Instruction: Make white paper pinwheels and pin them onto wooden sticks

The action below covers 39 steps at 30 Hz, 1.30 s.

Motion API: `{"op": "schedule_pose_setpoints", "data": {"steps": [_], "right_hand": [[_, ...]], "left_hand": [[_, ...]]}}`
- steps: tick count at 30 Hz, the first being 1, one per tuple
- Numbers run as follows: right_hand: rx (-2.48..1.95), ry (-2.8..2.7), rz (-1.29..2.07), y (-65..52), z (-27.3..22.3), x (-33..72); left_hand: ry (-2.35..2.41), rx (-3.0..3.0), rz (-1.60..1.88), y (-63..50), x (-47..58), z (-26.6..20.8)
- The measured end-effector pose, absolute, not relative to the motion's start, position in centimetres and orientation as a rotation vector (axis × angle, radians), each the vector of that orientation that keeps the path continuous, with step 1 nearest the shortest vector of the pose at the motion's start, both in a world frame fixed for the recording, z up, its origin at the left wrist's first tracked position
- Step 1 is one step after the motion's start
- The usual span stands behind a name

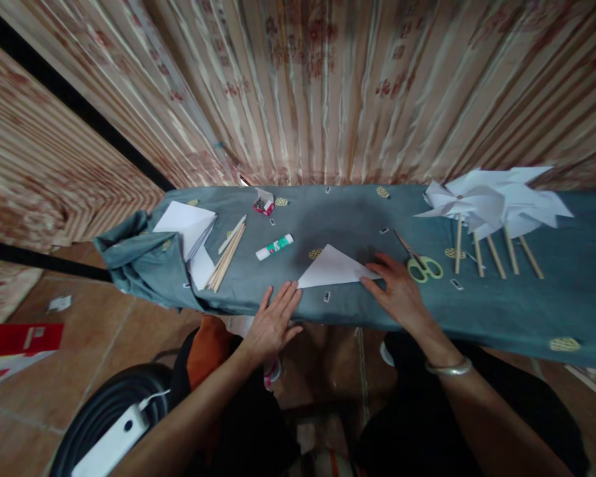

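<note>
A white sheet of paper (330, 268), folded into a triangle, lies flat on the cloth-covered table with its long edge toward me. At its left corner, my left hand (273, 321) rests with fingers stretched out, the fingertips by the corner. My right hand (397, 288) has its thumb and bent fingers on the right corner, which is partly hidden under them. Just right of that hand are green-handled scissors (424, 268). A glue stick (275, 247) lies beyond the paper to the left.
Left on the table are a stack of white paper (183, 222), several wooden sticks (227, 258), a white pen (232, 235) and a small open red box (263, 202). Several paper pinwheels (487, 199) on sticks lie at the right. A curtain (318, 99) hangs behind the table.
</note>
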State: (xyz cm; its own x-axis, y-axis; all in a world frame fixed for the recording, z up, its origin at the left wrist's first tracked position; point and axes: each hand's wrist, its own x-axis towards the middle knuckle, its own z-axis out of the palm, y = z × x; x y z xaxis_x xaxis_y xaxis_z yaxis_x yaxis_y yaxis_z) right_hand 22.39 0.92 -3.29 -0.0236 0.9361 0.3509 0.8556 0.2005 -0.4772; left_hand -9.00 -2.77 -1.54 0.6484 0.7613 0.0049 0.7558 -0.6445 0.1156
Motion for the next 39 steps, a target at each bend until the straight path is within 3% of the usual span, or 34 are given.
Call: {"op": "schedule_pose_setpoints", "data": {"steps": [9, 16, 23, 29, 39], "right_hand": [[-1.599, -1.668, 0.323, 0.6, -2.3, 21.5], [-1.562, -1.325, 0.377, 1.0, 0.1, 23.5], [-1.472, -1.789, -0.022, -0.8, 1.5, 21.0], [-1.465, -2.029, -0.107, -2.2, 0.9, 18.5], [-1.515, -2.298, -0.157, -0.9, 0.3, 19.9]], "left_hand": [[1.293, 2.694, 0.157, -2.9, -8.8, -1.4], [1.352, 2.603, 0.451, -2.0, -6.4, 0.5], [1.326, 2.616, 0.75, -0.3, -1.7, 1.9], [1.142, 2.887, 0.576, 1.4, -0.1, 2.5], [1.1, 2.641, 0.621, 2.6, -1.9, 0.6]]}}
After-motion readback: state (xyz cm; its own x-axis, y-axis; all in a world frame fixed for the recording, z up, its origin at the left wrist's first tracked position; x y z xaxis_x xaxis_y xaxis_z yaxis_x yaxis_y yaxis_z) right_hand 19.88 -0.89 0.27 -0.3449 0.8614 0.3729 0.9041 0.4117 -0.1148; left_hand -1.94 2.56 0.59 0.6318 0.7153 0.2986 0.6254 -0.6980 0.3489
